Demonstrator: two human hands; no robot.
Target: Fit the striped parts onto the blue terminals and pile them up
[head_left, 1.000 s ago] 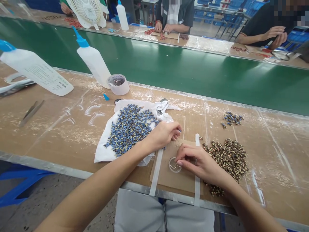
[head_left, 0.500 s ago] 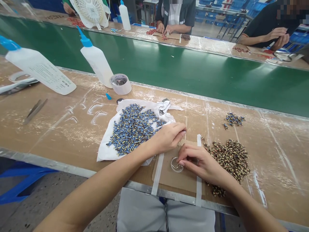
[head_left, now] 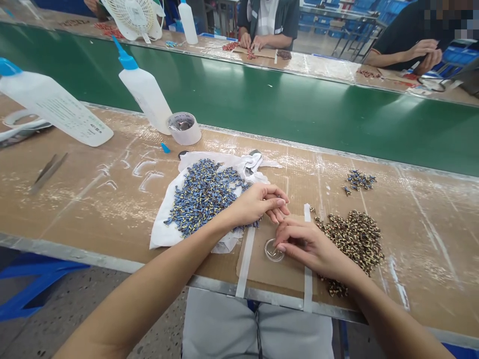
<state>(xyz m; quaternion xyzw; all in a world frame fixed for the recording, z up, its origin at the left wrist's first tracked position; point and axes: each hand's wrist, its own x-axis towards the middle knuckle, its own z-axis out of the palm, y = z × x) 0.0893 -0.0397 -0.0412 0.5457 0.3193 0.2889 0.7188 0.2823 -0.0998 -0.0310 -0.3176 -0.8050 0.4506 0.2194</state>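
Nearest is a lap in grey trousers (head_left: 220, 324), below the metal edge (head_left: 209, 282) of the table; on the table lies a sheet of cardboard (head_left: 277, 279), with a strip of white tape (head_left: 245, 264) along each side. The right hand (head_left: 310, 244) is over the cardboard, its thumb and forefinger close together at the rim of a small clear dish (head_left: 270, 257); whether they pinch anything, I cannot tell. A heap of brown and cream pieces (head_left: 355, 244) lies just beside that hand, on its outer side; the left hand (head_left: 258, 203) hangs a little farther off, near the right fingertips, its fingers loosely bent; I cannot tell whether it holds anything small. Beside and partly behind the left wrist, blue and yellow pieces (head_left: 204, 199) are piled on a white cloth (head_left: 160, 237); tweezers (head_left: 50, 172) lie well apart to the left; a small cluster of blue pieces (head_left: 361, 180) sits beyond the brown heap. Farther back are a blue cap (head_left: 165, 148), a roll of tape (head_left: 190, 136) and two blue-topped bottles (head_left: 144, 97); past the green belt (head_left: 299, 109), co-workers sit at another table, a fan (head_left: 134, 17) at its left.
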